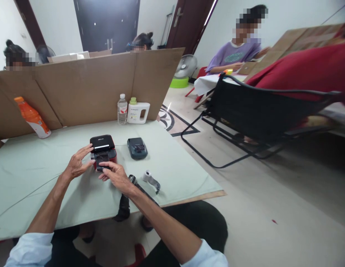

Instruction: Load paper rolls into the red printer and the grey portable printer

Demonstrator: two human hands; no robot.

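A small red and black label printer [116, 159] stands on the table with its black lid [101, 141] raised. My left hand [77, 162] is at its left side, fingers stretched out, fingertips touching the lid's edge and the body. My right hand [117, 176] is at the printer's front, thumb and fingers pinching a dark flat part [102, 160] there. Whether that part is attached is unclear. A dark portable printer-like device [137, 148] lies to the right. Near my right forearm are a white paper roll [147, 175] with a loose grey strip and a black tube-shaped object [132, 179].
A cardboard screen [89, 87] closes off the table's far side. Before it stand an orange bottle [33, 118], a clear water bottle [122, 110] and a white jug [137, 113]. A black folding chair [245, 107] is at right; other people sit beyond.
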